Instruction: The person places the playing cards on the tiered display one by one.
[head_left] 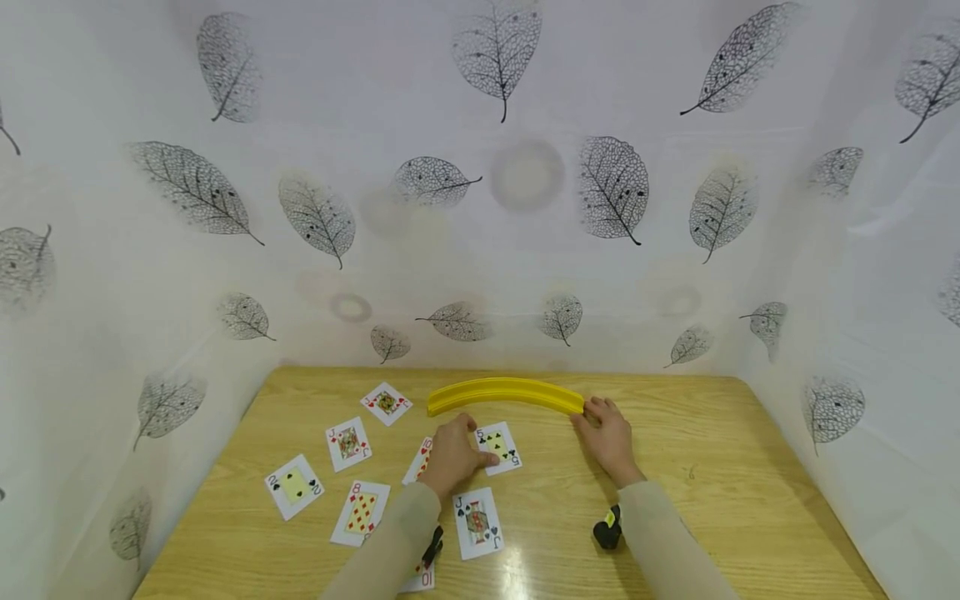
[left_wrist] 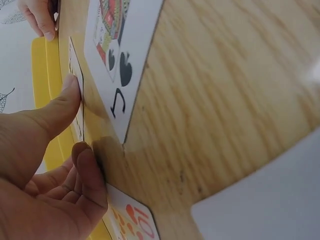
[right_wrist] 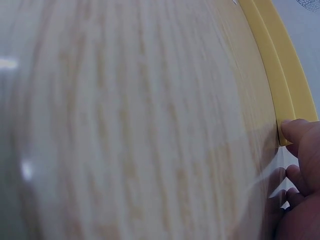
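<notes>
My left hand [head_left: 453, 454] is over the five of clubs [head_left: 504, 446], thumb on its face and fingers bent at its left side; the index fingertip is hidden in the left wrist view. At the table's back lies a curved yellow card holder [head_left: 506, 388]. My right hand [head_left: 609, 437] grips its right end, thumb [right_wrist: 292, 131] on the front face and other fingers around the end. Just left of my left hand, the ten of hearts [head_left: 415, 467] is partly covered. The jack of spades [head_left: 477, 523] lies face up below the five.
Further left are the two of spades [head_left: 294, 486], the eight of diamonds [head_left: 362, 510] and two red face cards, one upper [head_left: 386, 403] and one lower [head_left: 348, 443]. Another red ten [head_left: 424, 581] shows from under my left sleeve. A leaf-patterned white curtain [head_left: 495, 250] borders the wooden table [head_left: 712, 467].
</notes>
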